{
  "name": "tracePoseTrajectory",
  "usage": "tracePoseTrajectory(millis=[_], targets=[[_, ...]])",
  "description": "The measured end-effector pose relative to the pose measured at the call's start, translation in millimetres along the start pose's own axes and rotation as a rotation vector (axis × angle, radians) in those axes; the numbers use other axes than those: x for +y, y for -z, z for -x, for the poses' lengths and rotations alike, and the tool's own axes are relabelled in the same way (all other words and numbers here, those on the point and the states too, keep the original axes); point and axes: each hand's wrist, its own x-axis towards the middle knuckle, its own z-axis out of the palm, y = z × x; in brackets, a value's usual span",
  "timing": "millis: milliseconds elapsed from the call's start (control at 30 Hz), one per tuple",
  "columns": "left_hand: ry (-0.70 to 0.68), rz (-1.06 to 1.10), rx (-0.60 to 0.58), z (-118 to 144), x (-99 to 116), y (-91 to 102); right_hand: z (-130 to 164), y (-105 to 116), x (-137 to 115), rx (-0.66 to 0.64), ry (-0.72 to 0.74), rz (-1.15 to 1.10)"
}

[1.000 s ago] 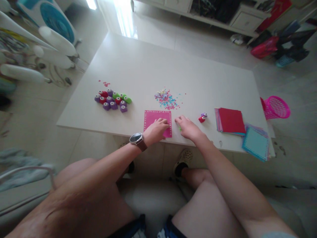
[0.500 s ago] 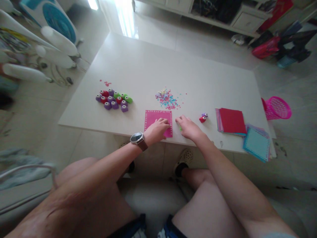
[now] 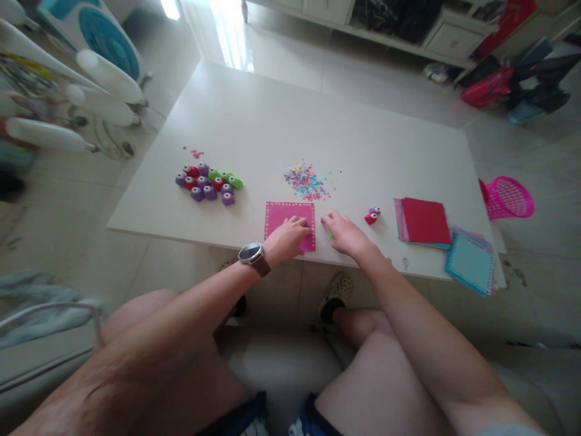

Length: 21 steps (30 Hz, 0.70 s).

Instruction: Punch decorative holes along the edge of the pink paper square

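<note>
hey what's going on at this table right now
A person sits at a white table, seen from their own head. Their left hand presses on a pink paper square with a punched border near the table's front edge. Their right hand rests beside it over something small and green, mostly hidden. Behind the paper lies a scatter of paper confetti. A cluster of small craft punches sits to the left, and stacked coloured paper to the right.

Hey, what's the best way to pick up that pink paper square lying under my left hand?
Probably by its far left corner. The pink paper square lies flat on the table, the left hand covers its near right part, and the far edge is bare, so slide a fingertip under there.
</note>
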Motion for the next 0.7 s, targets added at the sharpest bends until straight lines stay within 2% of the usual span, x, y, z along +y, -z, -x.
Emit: tracePoseTrajectory(millis=[700], targets=[[-0.002, -0.005, -0.004, 0.1, -0.1, 0.5, 1.2, 2.4, -2.2, -0.007, -0.002, -0.003]])
